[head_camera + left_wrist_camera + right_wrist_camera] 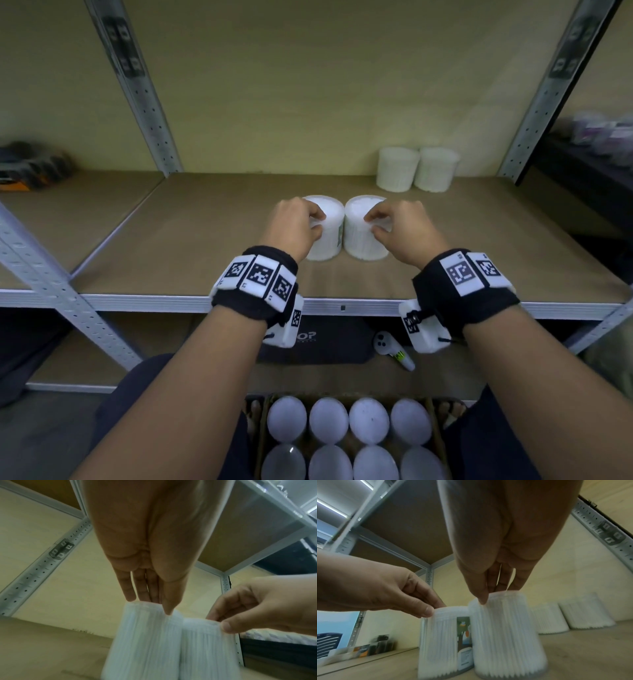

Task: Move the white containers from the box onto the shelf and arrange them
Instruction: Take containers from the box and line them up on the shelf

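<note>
Item: two white, ribbed, round plastic containers, packed with upright white sticks, standing side by side and touching on the brown board shelf (212,219), near its middle. The left container (327,236) carries a printed paper label with a green tree picture on the side that faces its neighbour; the right container (363,236) shows no label in any view.

Left hand (294,226): fingers (127,588) and thumb curled over the top rim of the left container, pinching it from above.

Right hand (407,228): fingers (518,580) and thumb pinching the top rim of the right container in the same way.

Further stock: a pair of like white ribbed containers (416,169) stands at the back of the same shelf, to the right, touching each other and close to the yellow wall. Below, at the person's lap, a brown cardboard box (438,431) holds eight white round lids in two rows of four.

Fixtures: grey perforated metal uprights (137,85) frame the shelf.

Hard to make out: both wrist views are motion-blurred, so the label's small print cannot be read. The near row in the box is cut off by the frame edge. Dark objects on the neighbouring shelf at far left are blurred. A white handheld controller (394,349) lies on the lower shelf, partly hidden by the right wristband.
</note>
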Tool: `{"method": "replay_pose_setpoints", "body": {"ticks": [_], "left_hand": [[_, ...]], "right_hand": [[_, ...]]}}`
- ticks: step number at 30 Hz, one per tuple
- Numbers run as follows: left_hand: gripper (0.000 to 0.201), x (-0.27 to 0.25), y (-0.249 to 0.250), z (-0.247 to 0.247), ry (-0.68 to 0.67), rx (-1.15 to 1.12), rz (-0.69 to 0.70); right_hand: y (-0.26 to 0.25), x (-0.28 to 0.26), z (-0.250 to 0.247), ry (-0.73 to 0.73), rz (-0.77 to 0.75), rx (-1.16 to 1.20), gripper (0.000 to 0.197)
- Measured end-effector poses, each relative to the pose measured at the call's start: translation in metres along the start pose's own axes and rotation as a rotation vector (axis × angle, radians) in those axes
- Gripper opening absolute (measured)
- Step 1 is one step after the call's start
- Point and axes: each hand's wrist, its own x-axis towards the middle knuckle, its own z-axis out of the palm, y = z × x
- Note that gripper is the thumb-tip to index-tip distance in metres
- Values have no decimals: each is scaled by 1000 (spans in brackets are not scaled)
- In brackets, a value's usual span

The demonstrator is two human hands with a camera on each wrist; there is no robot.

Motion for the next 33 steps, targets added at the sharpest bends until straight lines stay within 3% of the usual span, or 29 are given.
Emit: {"method": "replay_pose_setpoints", "body": {"ticks": [19,33], "left_hand": [[33,133,-16,34,-54,28,-66],[45,196,-20,55,-97,81,-75]], "right_hand": [[38,133,18,3,21,13,23],[65,188,27,52,-2,-40,22]]}}
